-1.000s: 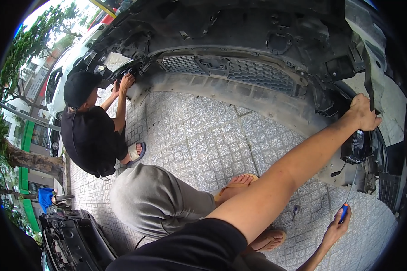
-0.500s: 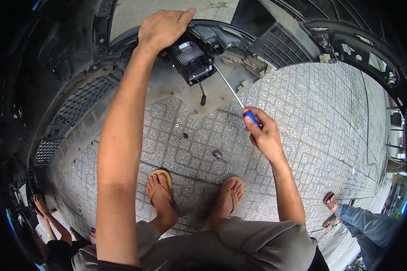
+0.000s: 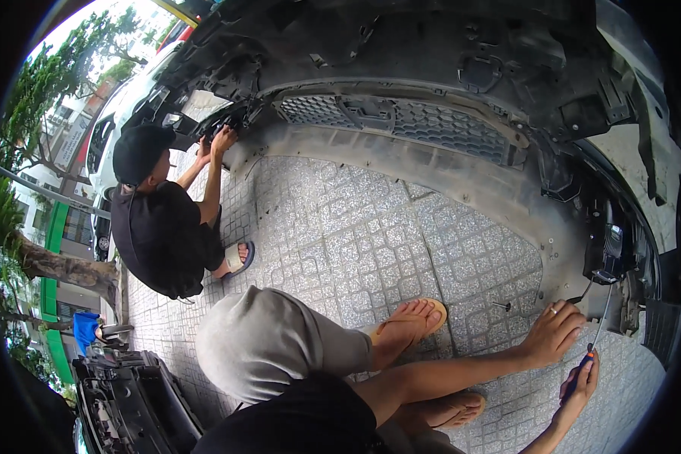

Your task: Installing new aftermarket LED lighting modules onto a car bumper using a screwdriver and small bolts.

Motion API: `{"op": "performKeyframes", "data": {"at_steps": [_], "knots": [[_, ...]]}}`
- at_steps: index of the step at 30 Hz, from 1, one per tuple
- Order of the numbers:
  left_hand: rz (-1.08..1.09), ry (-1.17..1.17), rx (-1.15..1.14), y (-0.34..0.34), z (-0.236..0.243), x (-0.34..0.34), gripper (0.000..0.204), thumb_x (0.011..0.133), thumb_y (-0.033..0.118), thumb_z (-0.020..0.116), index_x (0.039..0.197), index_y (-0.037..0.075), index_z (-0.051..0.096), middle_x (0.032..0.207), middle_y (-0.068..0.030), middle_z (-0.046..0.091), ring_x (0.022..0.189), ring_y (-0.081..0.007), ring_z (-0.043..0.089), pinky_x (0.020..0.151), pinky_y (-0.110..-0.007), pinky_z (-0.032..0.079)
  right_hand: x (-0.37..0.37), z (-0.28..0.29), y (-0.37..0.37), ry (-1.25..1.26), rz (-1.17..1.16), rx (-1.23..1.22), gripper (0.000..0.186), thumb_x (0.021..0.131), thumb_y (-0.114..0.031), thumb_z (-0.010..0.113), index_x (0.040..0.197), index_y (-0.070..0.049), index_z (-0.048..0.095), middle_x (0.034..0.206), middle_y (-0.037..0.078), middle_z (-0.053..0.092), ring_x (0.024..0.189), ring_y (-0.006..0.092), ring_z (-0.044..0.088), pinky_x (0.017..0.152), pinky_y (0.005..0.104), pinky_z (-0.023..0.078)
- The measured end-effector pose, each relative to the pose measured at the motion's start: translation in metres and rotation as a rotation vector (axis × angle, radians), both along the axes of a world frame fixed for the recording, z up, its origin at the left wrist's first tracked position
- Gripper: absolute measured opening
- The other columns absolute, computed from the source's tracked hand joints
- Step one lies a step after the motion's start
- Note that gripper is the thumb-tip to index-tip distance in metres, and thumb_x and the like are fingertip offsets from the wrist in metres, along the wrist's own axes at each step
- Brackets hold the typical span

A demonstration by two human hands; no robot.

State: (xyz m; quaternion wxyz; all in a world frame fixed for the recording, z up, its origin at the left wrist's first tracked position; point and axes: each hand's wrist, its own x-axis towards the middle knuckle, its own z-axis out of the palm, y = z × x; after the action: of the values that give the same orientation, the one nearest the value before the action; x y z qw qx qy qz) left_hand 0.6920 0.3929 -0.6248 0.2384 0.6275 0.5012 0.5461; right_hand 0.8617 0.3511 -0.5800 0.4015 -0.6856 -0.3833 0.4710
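A screwdriver with a blue and orange handle (image 3: 586,362) is gripped in my right hand (image 3: 579,387) at the lower right. Its thin metal shaft points up toward a black finned box (image 3: 611,244), perhaps a lamp unit, on the inside of a large black car bumper (image 3: 431,185). The tip is hard to make out against the dark parts below the box. Just left of the shaft is my left hand (image 3: 554,334), a ring on one finger. Its fingers are loosely bent and apart, close to a short black cable end (image 3: 576,300), with nothing visible in them.
A screw-like fastener (image 3: 502,306) lies on the paving near my foot. At the left, a co-worker (image 3: 163,219) in black squats with both hands at the bumper's far end. Another dark car part (image 3: 140,401) lies lower left. A tree trunk (image 3: 68,265) and white car stand beyond.
The view has swung left, bringing the co-worker and grille into sight. My left hand has come off the bumper's edge, down beside the screwdriver. My right hand still holds the screwdriver.
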Motion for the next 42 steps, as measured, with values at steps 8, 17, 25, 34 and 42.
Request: {"op": "performKeyframes", "data": {"at_steps": [8, 17, 25, 34, 42], "knots": [[-0.113, 0.651, -0.181, -0.036, -0.095, 0.059, 0.05, 0.093, 0.02, 0.061, 0.141, 0.007, 0.056, 0.141, -0.0082, 0.052, 0.131, -0.0266, 0.046, 0.113, -0.04, 0.035, 0.009, 0.012, 0.007, 0.344, 0.022, 0.007, 0.051, 0.11, -0.039, 0.051, 0.151, -0.009, 0.048, 0.065, -0.005, 0.044, 0.04, -0.0003, 0.031, 0.034, 0.0165, 0.022], [-0.167, 0.934, -0.094, -0.028, -0.137, 0.058, 0.031, 0.094, 0.023, 0.055, 0.111, 0.007, 0.076, 0.132, -0.0071, 0.059, 0.136, -0.0279, 0.044, 0.118, -0.045, 0.027, -0.003, -0.004, 0.002, -0.637, 0.176, 0.169, 0.049, 0.107, -0.032, 0.058, 0.15, -0.008, 0.05, 0.079, 0.003, 0.05, 0.052, 0.0066, 0.038, 0.047, 0.0238, 0.033], [-0.358, 0.842, -0.065, -0.018, -0.12, 0.066, 0.023, 0.089, 0.018, 0.057, 0.101, 0.01, 0.075, 0.118, -0.0063, 0.062, 0.127, -0.0255, 0.05, 0.111, -0.041, 0.037, 0.005, 0.025, 0.001, 0.207, 0.006, -0.038, 0.044, 0.107, -0.028, 0.059, 0.143, -0.004, 0.056, 0.072, -0.002, 0.051, 0.041, 0.0018, 0.038, 0.035, 0.0203, 0.027], [-0.352, 0.483, -0.232, -0.011, -0.103, 0.013, 0.028, 0.09, 0.001, 0.062, 0.117, 0.003, 0.067, 0.113, -0.0112, 0.066, 0.104, -0.0288, 0.067, 0.087, -0.038, 0.056, -0.02, 0.048, -0.01, 0.007, 0.042, -0.077, 0.036, 0.105, -0.018, 0.059, 0.137, -0.003, 0.06, 0.073, 0.0, 0.056, 0.052, 0.0066, 0.048, 0.047, 0.0256, 0.039], [0.016, -1.157, -0.683, -0.012, -0.038, -0.099, 0.02, 0.1, 0.007, 0.067, 0.119, 0.002, 0.069, 0.111, -0.0091, 0.073, 0.093, -0.0151, 0.071, 0.078, -0.029, 0.06, -0.012, 0.011, -0.119, -0.268, 0.091, 0.029, 0.038, 0.098, -0.015, 0.064, 0.133, -0.002, 0.063, 0.084, 0.009, 0.066, 0.07, 0.0168, 0.064, 0.065, 0.0329, 0.052]]}}
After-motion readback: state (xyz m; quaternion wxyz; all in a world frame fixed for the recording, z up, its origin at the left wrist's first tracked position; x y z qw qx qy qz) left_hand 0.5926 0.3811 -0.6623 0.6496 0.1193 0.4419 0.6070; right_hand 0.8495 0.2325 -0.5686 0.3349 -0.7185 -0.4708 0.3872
